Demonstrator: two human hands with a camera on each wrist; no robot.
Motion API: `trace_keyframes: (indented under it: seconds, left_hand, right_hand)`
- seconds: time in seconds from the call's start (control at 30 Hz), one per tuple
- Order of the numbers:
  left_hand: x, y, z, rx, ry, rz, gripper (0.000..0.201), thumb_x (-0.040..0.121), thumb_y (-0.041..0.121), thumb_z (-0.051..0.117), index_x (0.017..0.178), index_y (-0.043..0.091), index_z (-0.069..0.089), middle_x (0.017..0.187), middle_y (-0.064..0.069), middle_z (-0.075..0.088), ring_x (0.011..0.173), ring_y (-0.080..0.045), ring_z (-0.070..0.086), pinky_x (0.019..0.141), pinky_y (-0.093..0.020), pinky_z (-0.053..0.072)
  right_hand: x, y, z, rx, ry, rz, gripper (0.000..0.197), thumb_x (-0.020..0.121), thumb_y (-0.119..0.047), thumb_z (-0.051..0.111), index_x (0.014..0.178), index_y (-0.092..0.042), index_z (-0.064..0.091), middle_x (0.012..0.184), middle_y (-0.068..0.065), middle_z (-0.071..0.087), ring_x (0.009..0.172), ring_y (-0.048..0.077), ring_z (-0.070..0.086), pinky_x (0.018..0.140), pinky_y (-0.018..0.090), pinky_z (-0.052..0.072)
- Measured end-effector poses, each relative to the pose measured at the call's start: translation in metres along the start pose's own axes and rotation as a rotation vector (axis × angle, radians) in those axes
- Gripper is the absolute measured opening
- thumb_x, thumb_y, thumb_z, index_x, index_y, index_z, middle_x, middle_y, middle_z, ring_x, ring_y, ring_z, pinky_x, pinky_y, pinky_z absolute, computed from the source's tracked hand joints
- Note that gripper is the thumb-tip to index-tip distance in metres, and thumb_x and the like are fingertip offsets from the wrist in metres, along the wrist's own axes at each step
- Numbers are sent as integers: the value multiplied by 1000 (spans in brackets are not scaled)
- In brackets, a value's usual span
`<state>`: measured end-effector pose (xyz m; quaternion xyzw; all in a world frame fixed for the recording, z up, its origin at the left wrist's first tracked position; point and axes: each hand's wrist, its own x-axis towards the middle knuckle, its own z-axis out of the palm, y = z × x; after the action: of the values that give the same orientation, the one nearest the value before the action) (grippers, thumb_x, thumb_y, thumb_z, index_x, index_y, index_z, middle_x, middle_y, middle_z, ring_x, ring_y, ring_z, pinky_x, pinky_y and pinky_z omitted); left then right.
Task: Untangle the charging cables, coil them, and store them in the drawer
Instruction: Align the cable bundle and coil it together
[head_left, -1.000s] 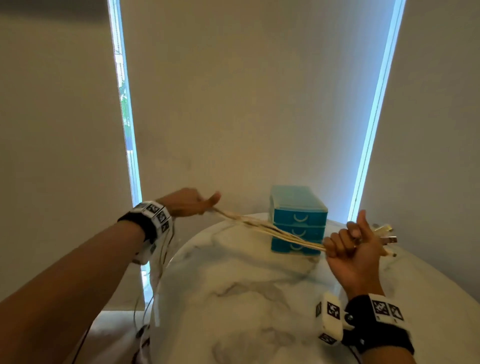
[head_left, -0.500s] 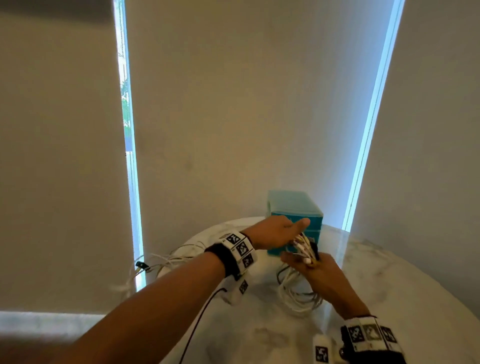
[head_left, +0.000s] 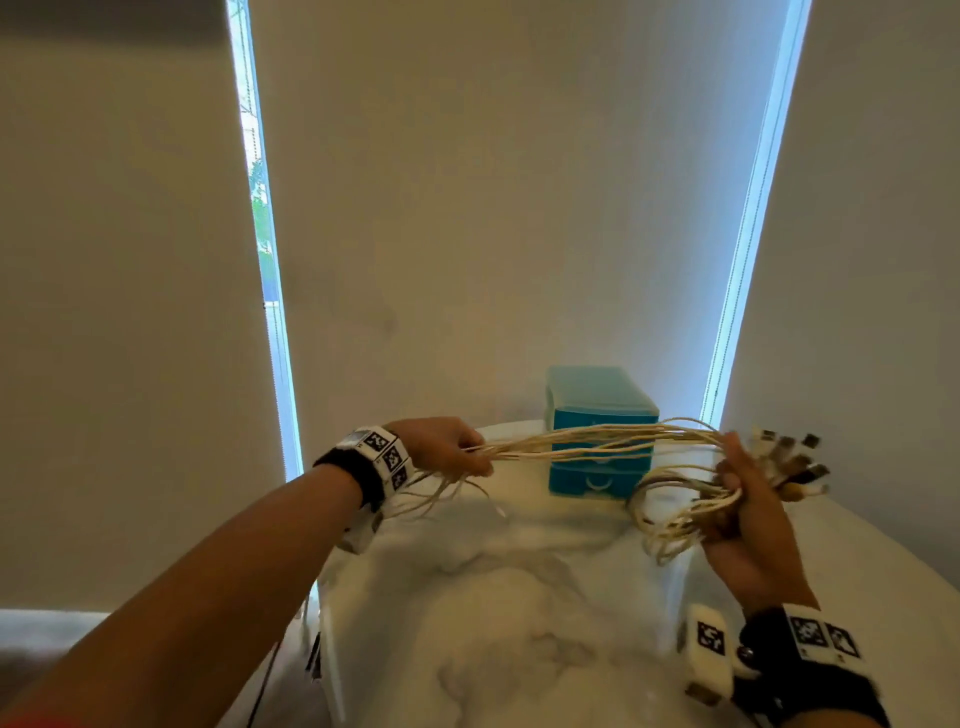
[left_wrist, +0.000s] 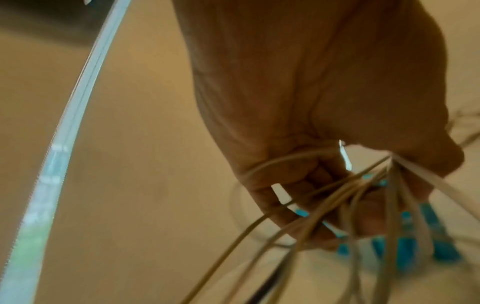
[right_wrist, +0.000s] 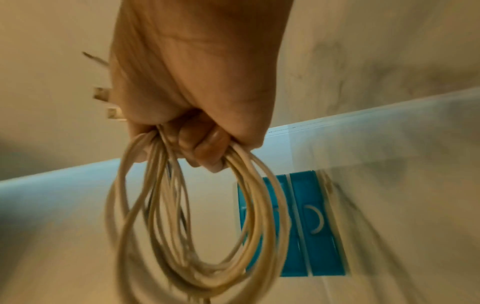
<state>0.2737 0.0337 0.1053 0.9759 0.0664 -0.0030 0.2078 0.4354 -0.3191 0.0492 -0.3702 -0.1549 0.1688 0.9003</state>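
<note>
A bundle of several cream charging cables (head_left: 597, 441) stretches across the air between my two hands, in front of the drawer unit. My left hand (head_left: 447, 449) grips the loose strands (left_wrist: 337, 201) at the table's far left edge, and their tails hang down past my wrist. My right hand (head_left: 748, 499) clutches a coil of loops (right_wrist: 202, 216) with the plug ends (head_left: 795, 462) fanning out past the fingers to the right. The small teal drawer unit (head_left: 597, 410) stands at the back of the table, its drawers shut.
The round white marble table (head_left: 519, 623) lies under both hands. Pale blinds close the view behind, with bright window gaps at left and right. A dark cord (head_left: 260, 691) hangs off the table's left edge.
My hands, which met at the drawer unit half a second ago, have drawn apart. The left slid leftward along the strands; the right carries the coil to the right.
</note>
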Motion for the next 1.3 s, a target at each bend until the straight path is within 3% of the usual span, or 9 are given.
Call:
trace_keyframes:
  seconds: [0.27, 0.4, 0.53, 0.63, 0.73, 0.87, 0.93, 1.17, 1.3]
  left_hand:
    - [-22, -29, 4, 61, -20, -31, 53, 91, 84, 56, 85, 36, 77, 82, 14, 77, 81, -14, 69, 93, -41, 54]
    - [-33, -57, -2, -15, 185, -48, 43, 101, 59, 65, 88, 22, 82, 79, 4, 80, 70, -10, 74, 69, -22, 57]
    - [-25, -55, -7, -363, 460, -58, 51, 104, 55, 57, 86, 12, 76, 76, 1, 77, 74, -19, 72, 78, -33, 56]
    - [-25, -43, -11, -598, 426, -183, 57, 103, 63, 55, 81, 11, 66, 65, -1, 56, 59, -16, 54, 63, -30, 52]
    - [-27, -47, -16, -130, 302, -130, 56, 91, 71, 69, 81, 16, 66, 71, 3, 57, 65, -13, 52, 65, -30, 44]
    - [-25, -56, -23, 462, 233, -189, 16, 93, 31, 80, 97, 30, 65, 89, 12, 60, 95, -15, 61, 95, -38, 38]
    - [-23, -62, -21, 746, 257, -305, 27, 93, 16, 68, 110, 36, 63, 107, 14, 63, 114, -14, 58, 106, -46, 28]
    - [-32, -88, -13, 628, 340, -545, 21, 100, 41, 40, 106, 30, 57, 92, 9, 71, 95, -21, 65, 103, -49, 29]
    - [-27, -91, -7, 224, 299, -695, 68, 90, 95, 27, 120, 36, 44, 95, 10, 80, 110, -23, 68, 111, -53, 30]
  right_hand:
    - [9, 23, -31, 110, 256, 12, 44, 97, -47, 75, 63, -28, 55, 52, -8, 41, 46, 7, 32, 42, 16, 31]
    - [9, 25, -55, 69, 323, -5, 35, 93, -50, 80, 70, -30, 64, 67, -9, 52, 53, 4, 38, 45, 16, 33]
    - [8, 24, -47, 20, 295, 3, 48, 99, -48, 75, 59, -27, 57, 50, -8, 42, 39, 5, 31, 37, 18, 25]
    - [6, 26, -42, 9, 313, 14, 50, 99, -46, 73, 57, -26, 56, 47, -8, 39, 37, 6, 29, 36, 18, 24]
    - [7, 26, -51, -6, 385, 16, 45, 97, -48, 76, 63, -27, 54, 50, -9, 40, 43, 7, 30, 45, 21, 28]
    - [6, 26, -51, -25, 383, -9, 40, 96, -46, 78, 68, -28, 56, 54, -9, 45, 44, 6, 32, 40, 19, 29]
    - [6, 25, -47, -32, 364, -33, 37, 97, -45, 77, 70, -28, 58, 55, -10, 48, 42, 5, 32, 38, 19, 29]
    - [7, 25, -50, -7, 397, -48, 38, 98, -42, 77, 70, -28, 57, 52, -9, 46, 39, 4, 31, 36, 19, 27]
    - [9, 23, -53, 25, 420, -55, 39, 98, -44, 76, 70, -27, 55, 49, -9, 43, 37, 5, 30, 35, 19, 25]
